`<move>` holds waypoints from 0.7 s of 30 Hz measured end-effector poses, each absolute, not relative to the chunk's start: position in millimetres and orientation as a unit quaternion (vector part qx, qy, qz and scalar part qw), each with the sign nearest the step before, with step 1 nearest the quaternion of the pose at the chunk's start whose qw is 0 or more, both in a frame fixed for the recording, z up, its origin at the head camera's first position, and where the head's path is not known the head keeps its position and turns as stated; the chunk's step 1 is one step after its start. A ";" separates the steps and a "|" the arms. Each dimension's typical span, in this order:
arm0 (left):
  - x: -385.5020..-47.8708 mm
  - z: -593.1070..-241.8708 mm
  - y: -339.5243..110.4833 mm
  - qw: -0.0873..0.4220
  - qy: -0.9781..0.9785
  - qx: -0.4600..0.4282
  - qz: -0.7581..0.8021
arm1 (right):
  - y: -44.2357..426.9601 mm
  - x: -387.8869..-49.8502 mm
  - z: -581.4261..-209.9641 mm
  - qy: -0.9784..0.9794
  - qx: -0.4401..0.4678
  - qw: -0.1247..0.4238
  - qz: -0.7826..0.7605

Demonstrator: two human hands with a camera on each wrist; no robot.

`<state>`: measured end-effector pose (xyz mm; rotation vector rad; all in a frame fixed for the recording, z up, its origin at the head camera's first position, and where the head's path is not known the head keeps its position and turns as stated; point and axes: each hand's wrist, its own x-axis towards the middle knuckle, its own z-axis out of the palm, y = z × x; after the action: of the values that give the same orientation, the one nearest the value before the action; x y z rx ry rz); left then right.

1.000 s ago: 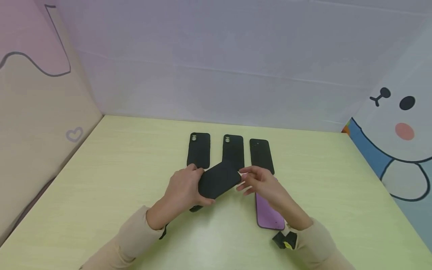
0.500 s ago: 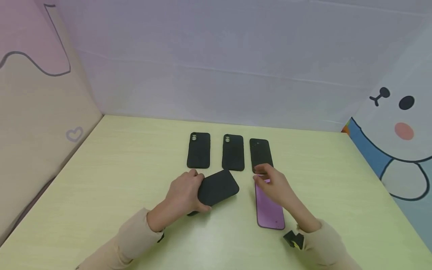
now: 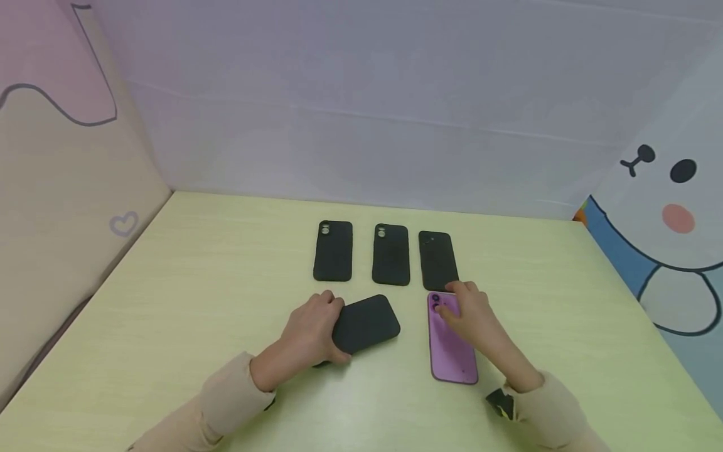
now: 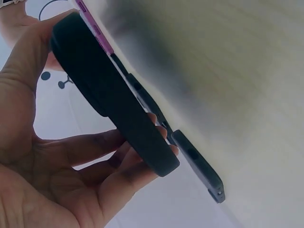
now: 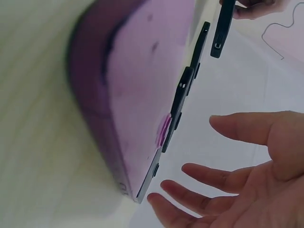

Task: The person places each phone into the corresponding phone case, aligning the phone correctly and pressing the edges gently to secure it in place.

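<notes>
My left hand (image 3: 313,329) grips a black phone case (image 3: 367,324) by its near left end, tilted just above the table. In the left wrist view, thumb and fingers press opposite edges of that case (image 4: 111,95); whether a phone is inside, I cannot tell. A purple phone (image 3: 454,351) lies back up, its camera lenses at the far end. Over its upper part hovers my right hand (image 3: 471,314), thumb and fingers spread. The right wrist view has the fingers (image 5: 204,180) apart from the phone (image 5: 147,71), holding nothing.
Two black phone cases (image 3: 333,251) with camera cut-outs lie in a row at the back, beside a black phone (image 3: 439,260). The pale yellow table (image 3: 226,270) meets a fabric backdrop (image 3: 361,125) behind and printed panels at both sides.
My right hand has left the held case's far corner and moved right, over the purple phone. My left hand has lowered the case slightly toward me, uncovering the middle case behind.
</notes>
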<state>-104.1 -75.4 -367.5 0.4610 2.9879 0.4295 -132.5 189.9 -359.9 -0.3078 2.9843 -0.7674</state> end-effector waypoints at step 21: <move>-104.1 -376.9 -72.0 0.077 0.975 0.157 0.133 | 193.8 -130.9 -369.7 0.982 -0.078 0.067 -0.156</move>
<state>-104.1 -72.0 -376.9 0.4714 2.9229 0.3989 -130.9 193.8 -369.7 -0.2365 2.9612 -0.4712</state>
